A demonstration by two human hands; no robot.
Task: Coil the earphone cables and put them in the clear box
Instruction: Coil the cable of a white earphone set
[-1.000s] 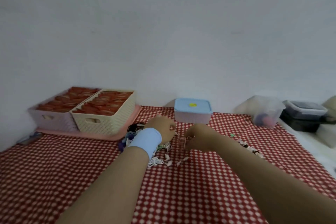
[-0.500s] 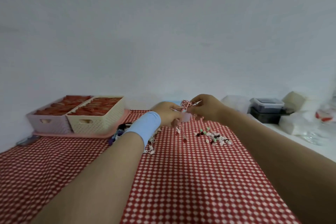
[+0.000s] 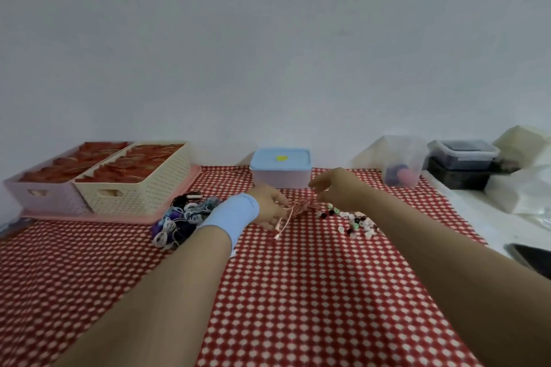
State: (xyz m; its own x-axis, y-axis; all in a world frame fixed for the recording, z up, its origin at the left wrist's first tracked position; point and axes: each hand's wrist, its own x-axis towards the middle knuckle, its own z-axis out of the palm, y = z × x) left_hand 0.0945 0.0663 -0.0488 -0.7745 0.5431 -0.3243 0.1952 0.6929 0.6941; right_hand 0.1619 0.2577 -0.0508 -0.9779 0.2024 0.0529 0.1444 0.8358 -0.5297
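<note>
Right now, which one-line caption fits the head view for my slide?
Left hand holds a pink earphone cable, right hand at its other end, over a red checked cloth.

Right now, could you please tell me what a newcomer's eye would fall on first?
Over the middle of the red checked cloth, the left hand pinches a pink cable with the right hand at its other end. Two baskets of red items sit far left.

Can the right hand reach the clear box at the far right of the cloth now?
Probably yes. The clear box stands just beyond the right hand, only bare cloth between, though that hand is at the pink cable.
</note>
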